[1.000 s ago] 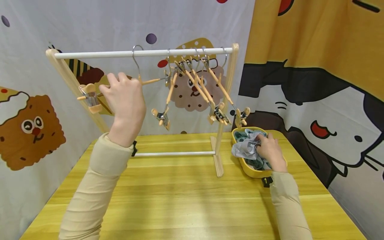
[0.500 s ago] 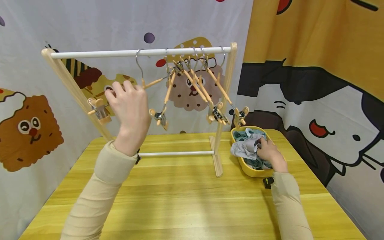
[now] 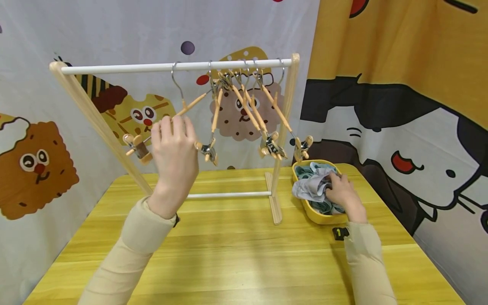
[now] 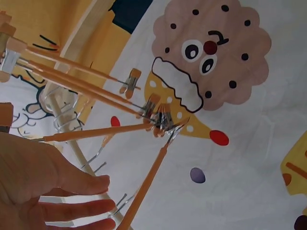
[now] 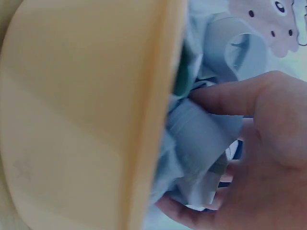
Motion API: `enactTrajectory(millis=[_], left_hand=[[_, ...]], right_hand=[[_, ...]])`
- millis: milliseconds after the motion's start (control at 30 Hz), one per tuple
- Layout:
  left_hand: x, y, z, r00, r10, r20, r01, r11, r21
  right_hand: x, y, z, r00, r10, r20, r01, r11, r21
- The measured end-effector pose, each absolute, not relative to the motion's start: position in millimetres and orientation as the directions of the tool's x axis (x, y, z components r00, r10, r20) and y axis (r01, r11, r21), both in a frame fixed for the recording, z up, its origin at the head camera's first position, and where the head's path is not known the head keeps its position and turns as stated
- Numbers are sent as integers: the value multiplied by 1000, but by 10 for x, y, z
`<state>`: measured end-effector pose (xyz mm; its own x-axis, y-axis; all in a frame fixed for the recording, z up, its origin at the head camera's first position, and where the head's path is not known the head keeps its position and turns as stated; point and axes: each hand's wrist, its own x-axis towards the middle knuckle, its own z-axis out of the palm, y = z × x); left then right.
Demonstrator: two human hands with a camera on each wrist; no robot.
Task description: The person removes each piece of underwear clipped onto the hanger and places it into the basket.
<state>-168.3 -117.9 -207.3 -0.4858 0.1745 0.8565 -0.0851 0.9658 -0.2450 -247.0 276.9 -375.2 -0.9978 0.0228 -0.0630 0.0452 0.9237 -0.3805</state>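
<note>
My left hand (image 3: 173, 159) is raised at the leftmost clip hanger (image 3: 195, 103), its fingers over the wooden bar. In the left wrist view the thumb and fingers are fairly straight, with fingertips beside the hanger bar (image 4: 145, 189); whether they touch is hard to tell. The hanger's near clip (image 3: 139, 149) sticks out left of the hand. At the right, my right hand (image 3: 343, 192) pinches a light grey cloth (image 3: 312, 187) in the yellow basket (image 3: 324, 219). In the right wrist view, thumb and fingers curl round the bluish-grey cloth (image 5: 199, 136) beside the basket wall (image 5: 86, 105).
Several other clip hangers (image 3: 245, 108) hang close together on the right half of the white rail (image 3: 122, 68). The wooden rack stands on a yellow wood-grain table (image 3: 228, 254). Green cloths (image 3: 324, 207) lie in the basket. A printed curtain (image 3: 389, 51) is behind.
My left hand has moved down and to the right, and the leftmost hanger has turned, its near clip swinging right and lower. The right hand stays on the cloth almost unmoved.
</note>
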Motion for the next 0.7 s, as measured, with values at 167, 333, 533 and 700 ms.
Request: enactTrajectory(millis=[167,333,533,700], left_hand=[[-1695,-1115,-2280,-423,227,877,29,971,-237],[-1723,-898,-2707,-468,250,848,262,955,-137],[-1817,-395,-3341,-686,287,669,494,858,139],[-1920,101,-3684,-783,368,501,538,806,248]], right_hand=[[-2371,2689,-3644,-991,71,111,25,927,-374],[-2302,2613,-3544,-958,50,283,-57,932,-357],[-2324,2479,-3489,-903,-137,408,-265,924,-276],[-2414,2341,-3581,-867,-317,384,-386,915,-118]])
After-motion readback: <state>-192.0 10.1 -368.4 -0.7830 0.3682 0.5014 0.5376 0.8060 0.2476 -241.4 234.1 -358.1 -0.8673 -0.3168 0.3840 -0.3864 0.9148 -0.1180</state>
